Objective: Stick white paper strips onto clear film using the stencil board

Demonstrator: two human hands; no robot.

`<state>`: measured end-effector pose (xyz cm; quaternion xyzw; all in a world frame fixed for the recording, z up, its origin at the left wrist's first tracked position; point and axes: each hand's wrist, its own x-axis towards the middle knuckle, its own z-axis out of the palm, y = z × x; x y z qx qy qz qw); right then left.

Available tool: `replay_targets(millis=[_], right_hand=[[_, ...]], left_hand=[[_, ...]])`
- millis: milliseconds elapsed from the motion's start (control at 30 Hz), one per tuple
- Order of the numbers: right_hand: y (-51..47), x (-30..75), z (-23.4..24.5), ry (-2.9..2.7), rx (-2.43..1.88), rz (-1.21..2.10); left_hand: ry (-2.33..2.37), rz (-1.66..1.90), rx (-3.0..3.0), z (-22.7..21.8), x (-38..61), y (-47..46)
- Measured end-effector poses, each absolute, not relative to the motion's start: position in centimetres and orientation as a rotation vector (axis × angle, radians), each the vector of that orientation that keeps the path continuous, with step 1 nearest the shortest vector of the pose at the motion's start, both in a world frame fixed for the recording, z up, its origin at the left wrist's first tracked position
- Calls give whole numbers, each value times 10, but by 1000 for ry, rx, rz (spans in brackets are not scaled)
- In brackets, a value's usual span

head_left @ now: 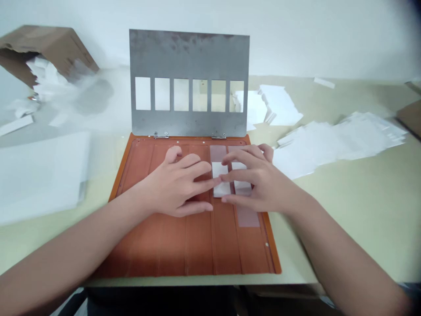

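Note:
An orange-brown grooved board [164, 250] lies on the table, and a grey metal plate [190, 55] with several rectangular cut-outs stands upright, hinged to its far edge. On the board's right side, a small white rectangular piece [221, 189] rests on a translucent strip [218, 152]. My left hand [184, 186] is palm down with fingers apart, one fingertip at this piece. From the right, my right hand [263, 182] reaches over with spread fingers, its fingertips at the same piece. Beneath that hand, a second white piece [242, 188] sits on another translucent strip [249, 218], partly hidden.
Fanned white sheets [338, 140] lie to the right, with more white pieces [279, 105] behind the plate. A large white stack [42, 175] is at left. A cardboard box [55, 48] tipped on its side, with white scraps spilling out, stands at back left.

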<state>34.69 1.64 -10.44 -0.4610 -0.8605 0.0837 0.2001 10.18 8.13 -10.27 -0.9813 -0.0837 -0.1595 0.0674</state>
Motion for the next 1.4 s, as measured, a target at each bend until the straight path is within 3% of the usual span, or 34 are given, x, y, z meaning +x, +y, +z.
replay_targets(millis=[267, 733, 1400], right_hand=[[17, 344, -107, -2362, -1334, 259], [22, 342, -117, -2284, -1327, 168], [21, 341, -122, -2205, -1331, 157]], left_hand=[[-237, -750, -2862, -101, 101, 77], [-123, -378, -3145, -96, 104, 68], [-276, -371, -3271, -96, 104, 69]])
